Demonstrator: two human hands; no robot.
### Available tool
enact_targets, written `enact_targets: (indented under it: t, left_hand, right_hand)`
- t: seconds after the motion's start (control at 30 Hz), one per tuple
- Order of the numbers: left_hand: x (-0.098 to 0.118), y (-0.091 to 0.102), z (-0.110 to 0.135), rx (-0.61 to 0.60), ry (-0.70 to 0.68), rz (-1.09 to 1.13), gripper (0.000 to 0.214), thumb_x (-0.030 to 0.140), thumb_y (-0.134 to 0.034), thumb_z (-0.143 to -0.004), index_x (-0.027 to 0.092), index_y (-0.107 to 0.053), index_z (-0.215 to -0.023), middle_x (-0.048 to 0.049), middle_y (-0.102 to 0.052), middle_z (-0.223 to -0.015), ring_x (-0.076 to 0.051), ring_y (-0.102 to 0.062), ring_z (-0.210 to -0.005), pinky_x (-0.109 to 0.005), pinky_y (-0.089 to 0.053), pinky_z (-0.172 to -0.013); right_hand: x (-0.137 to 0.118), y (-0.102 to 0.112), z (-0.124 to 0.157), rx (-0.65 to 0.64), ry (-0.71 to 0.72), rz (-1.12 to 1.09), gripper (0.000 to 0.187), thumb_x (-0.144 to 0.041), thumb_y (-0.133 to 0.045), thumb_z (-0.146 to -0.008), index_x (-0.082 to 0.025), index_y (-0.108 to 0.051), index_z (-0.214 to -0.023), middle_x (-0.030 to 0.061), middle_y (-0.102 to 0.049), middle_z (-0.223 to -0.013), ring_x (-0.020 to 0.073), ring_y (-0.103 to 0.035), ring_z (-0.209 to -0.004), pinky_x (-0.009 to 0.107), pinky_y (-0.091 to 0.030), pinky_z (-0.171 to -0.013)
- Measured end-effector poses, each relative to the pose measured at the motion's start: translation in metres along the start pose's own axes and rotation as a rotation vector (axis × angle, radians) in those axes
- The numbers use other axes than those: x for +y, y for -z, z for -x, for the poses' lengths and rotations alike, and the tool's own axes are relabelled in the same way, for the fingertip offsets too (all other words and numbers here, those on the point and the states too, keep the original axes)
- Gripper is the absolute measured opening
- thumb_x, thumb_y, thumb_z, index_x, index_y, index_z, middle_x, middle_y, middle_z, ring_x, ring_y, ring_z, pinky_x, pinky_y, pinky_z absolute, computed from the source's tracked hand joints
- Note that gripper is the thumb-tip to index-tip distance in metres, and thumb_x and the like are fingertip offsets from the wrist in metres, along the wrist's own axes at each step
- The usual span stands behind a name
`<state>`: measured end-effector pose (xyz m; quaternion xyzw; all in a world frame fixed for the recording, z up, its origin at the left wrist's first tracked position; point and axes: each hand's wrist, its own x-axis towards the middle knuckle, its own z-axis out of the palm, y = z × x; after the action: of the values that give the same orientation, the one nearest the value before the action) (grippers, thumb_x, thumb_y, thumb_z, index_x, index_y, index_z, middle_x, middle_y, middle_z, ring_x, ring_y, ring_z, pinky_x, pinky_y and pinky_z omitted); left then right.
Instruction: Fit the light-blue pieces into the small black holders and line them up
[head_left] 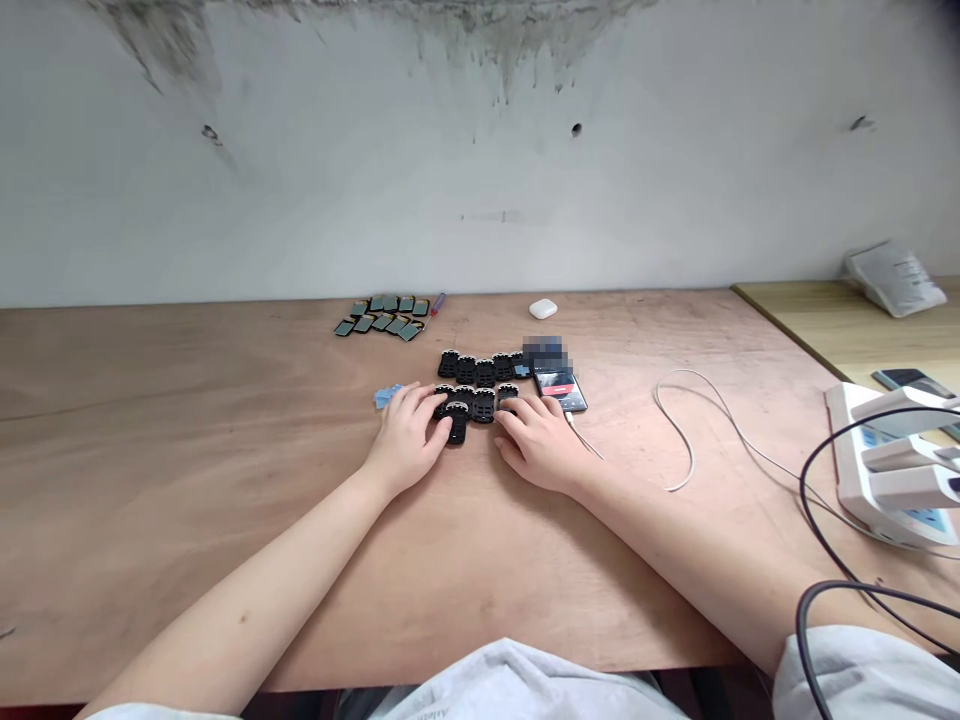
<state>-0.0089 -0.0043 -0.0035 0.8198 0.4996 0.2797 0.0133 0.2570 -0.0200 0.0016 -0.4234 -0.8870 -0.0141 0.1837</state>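
Note:
Two rows of small black plastic parts (480, 372) lie on the wooden table (225, 450) in front of me. My left hand (409, 440) rests on the table with its fingers curled around one black part (456, 428) at the near row's left end. My right hand (536, 440) lies beside it, fingers bent and touching the near row's right end; whether it grips a part I cannot make out. A few small blue pieces (387, 396) lie just left of my left hand.
A group of small dark green-edged chips (384, 315) and a red-handled tool (437, 303) lie farther back. A phone (561, 387) with a white cable (686, 430), a white earbud case (542, 308), and a power strip (892, 470) with black cords sit to the right.

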Motion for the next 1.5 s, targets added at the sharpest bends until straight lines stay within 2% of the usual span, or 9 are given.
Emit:
enact_targets:
  t: [0.1, 0.23, 0.37, 0.53, 0.73, 1.0, 1.5]
  left_hand:
    - [0.002, -0.003, -0.001, -0.072, 0.036, -0.056, 0.047, 0.043, -0.046, -0.104, 0.02, -0.054, -0.144, -0.0145, -0.053, -0.153, -0.036, -0.036, -0.149, -0.059, -0.033, -0.121]
    - [0.003, -0.006, -0.01, -0.093, 0.031, -0.123, 0.049, 0.044, -0.043, -0.104, 0.019, -0.053, -0.146, -0.0148, -0.051, -0.155, -0.038, -0.032, -0.152, -0.062, -0.028, -0.12]
    - [0.003, -0.012, -0.026, -0.047, 0.028, -0.143, 0.043, 0.041, -0.04, -0.105, 0.019, -0.061, -0.136, -0.0157, -0.059, -0.147, -0.036, -0.042, -0.146, -0.061, -0.026, -0.12]
    - [0.003, -0.015, -0.032, -0.073, 0.01, -0.096, 0.038, 0.038, -0.037, -0.107, 0.02, -0.067, -0.124, -0.0138, -0.067, -0.135, -0.031, -0.058, -0.13, -0.062, -0.022, -0.119]
    - [0.003, -0.008, -0.027, -0.092, -0.018, -0.04, 0.036, 0.036, -0.04, -0.107, 0.021, -0.065, -0.128, -0.0126, -0.066, -0.136, -0.029, -0.058, -0.131, -0.057, -0.028, -0.116]
    - [0.002, -0.006, -0.027, -0.074, -0.037, -0.044, 0.031, 0.036, -0.042, -0.106, 0.021, -0.07, -0.11, -0.0126, -0.066, -0.133, -0.031, -0.059, -0.128, -0.053, -0.034, -0.108]
    - [0.004, -0.006, -0.028, -0.107, -0.046, -0.038, 0.034, 0.038, -0.039, -0.108, 0.021, -0.068, -0.115, -0.0119, -0.067, -0.133, -0.028, -0.059, -0.127, -0.05, -0.033, -0.106]
  right_hand:
    - [-0.001, 0.001, -0.001, -0.016, -0.03, 0.01, 0.029, -0.03, -0.053, -0.102, -0.019, -0.062, -0.128, 0.0153, -0.062, -0.136, 0.0327, -0.053, -0.123, 0.05, -0.036, -0.103]
    - [-0.001, 0.001, -0.002, -0.015, -0.066, 0.003, 0.034, -0.032, -0.054, -0.101, -0.019, -0.059, -0.132, 0.0154, -0.062, -0.137, 0.0333, -0.05, -0.128, 0.05, -0.034, -0.106]
    - [-0.001, 0.001, -0.002, -0.027, -0.065, 0.0, 0.037, -0.033, -0.054, -0.102, -0.018, -0.058, -0.135, 0.0151, -0.062, -0.137, 0.0328, -0.049, -0.129, 0.049, -0.033, -0.107]
    - [0.0, 0.001, -0.002, -0.034, -0.059, -0.002, 0.035, -0.033, -0.052, -0.103, -0.018, -0.058, -0.134, 0.0159, -0.063, -0.136, 0.0326, -0.05, -0.127, 0.05, -0.033, -0.106]
    - [0.0, 0.001, -0.002, -0.042, -0.05, -0.006, 0.032, -0.031, -0.053, -0.101, -0.018, -0.06, -0.13, 0.0152, -0.063, -0.136, 0.032, -0.052, -0.124, 0.049, -0.034, -0.104]
    - [0.0, 0.002, -0.002, -0.032, -0.045, -0.031, 0.036, -0.03, -0.053, -0.102, -0.019, -0.058, -0.135, 0.0151, -0.061, -0.139, 0.0318, -0.052, -0.126, 0.049, -0.036, -0.105]
    - [0.002, 0.0, -0.001, -0.051, -0.034, -0.048, 0.035, -0.03, -0.053, -0.102, -0.019, -0.059, -0.135, 0.015, -0.061, -0.141, 0.0314, -0.051, -0.128, 0.049, -0.036, -0.106]
